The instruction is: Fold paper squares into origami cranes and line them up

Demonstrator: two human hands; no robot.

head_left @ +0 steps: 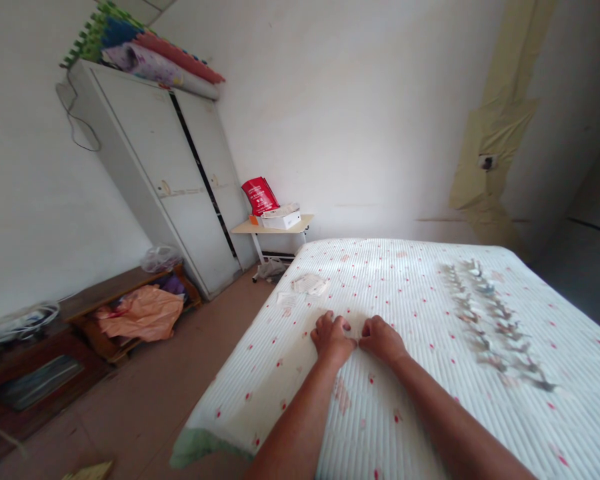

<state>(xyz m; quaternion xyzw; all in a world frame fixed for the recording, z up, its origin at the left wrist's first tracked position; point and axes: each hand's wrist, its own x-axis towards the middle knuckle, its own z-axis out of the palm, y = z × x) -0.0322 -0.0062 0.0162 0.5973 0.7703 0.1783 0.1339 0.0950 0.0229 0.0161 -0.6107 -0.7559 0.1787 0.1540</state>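
Note:
My left hand (pixel 333 339) rests low over the quilted bed cover (pixel 400 427), its fingers curled inward. Close beside it on the right is my right hand (pixel 381 340), with fingers bent and thumb and forefinger pressed together. Whatever lies between the fingertips of either hand is hidden or too small to make out. Just beyond the left hand lie a crumpled pale sheet (pixel 311 285) and a flat white paper slip (pixel 286 299). Further right, two rows of small, pointed grey-white pieces (pixel 507 328) stand on the cover; they are blurred.
Past the bed's far left corner stands a small table (pixel 243 228) with a red bag (pixel 260 195) and a white box (pixel 283 220). A grey cabinet (pixel 155 160) carries rolled mats (pixel 155 63). A low wooden unit (pixel 100 283) holds an orange plastic bag (pixel 143 313).

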